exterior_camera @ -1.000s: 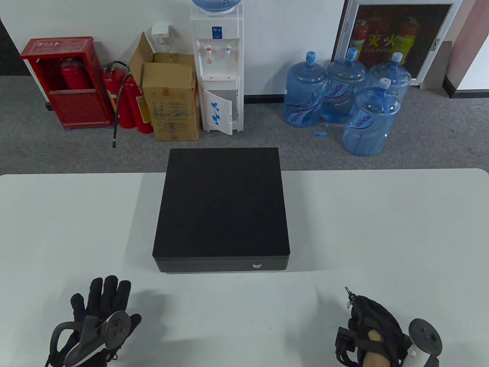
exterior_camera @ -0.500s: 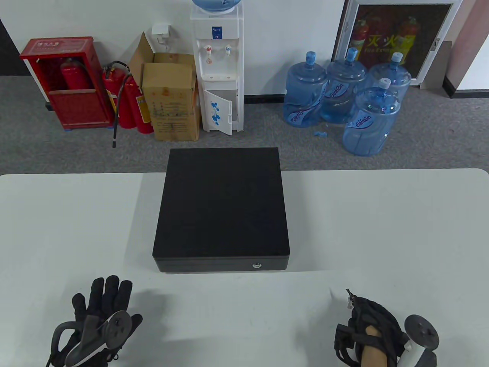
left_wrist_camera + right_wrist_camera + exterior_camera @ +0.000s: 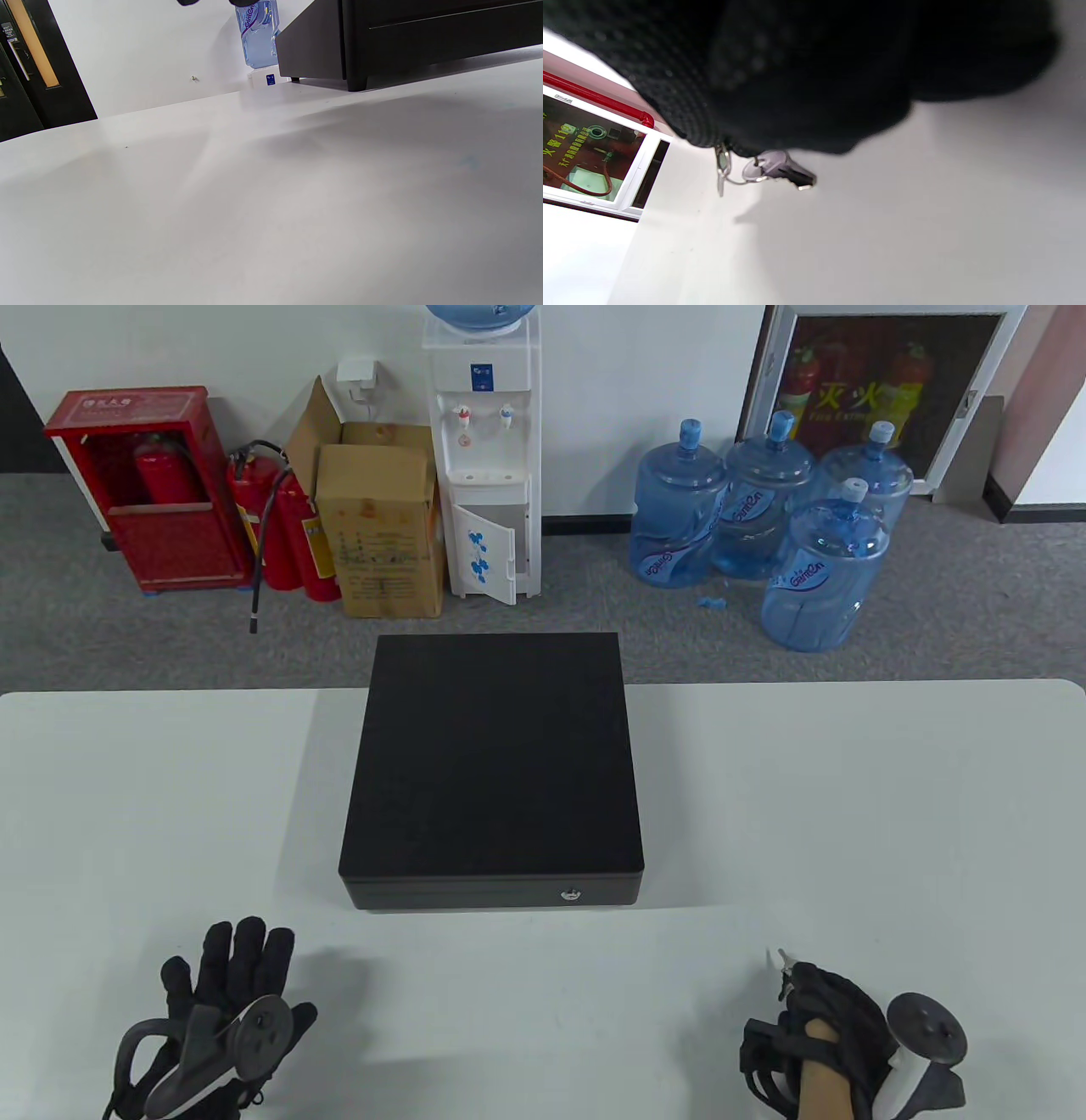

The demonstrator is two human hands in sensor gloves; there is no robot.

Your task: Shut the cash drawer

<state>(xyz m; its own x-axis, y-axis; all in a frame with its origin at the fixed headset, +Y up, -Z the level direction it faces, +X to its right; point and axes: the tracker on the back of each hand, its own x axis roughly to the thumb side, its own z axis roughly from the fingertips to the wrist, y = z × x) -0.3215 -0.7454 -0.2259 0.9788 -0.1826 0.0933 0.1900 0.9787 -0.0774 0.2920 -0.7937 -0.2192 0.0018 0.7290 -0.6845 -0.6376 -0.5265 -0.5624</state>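
Cash drawer (image 3: 490, 893) looks flush. Your left hand (image 3: 222, 1027) flat, empty; right hand (image 3: 836, 1035) grips keys (image 3: 763, 171) — could slip out.

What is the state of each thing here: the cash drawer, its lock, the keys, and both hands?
Cash drawer: closed, front flush with the case.
Lock: no key in it.
Keys: on a ring, hanging from the right hand's grip.
Right hand: curled, holds the keys, apart from the drawer.
Left hand: fingers extended, holds nothing.
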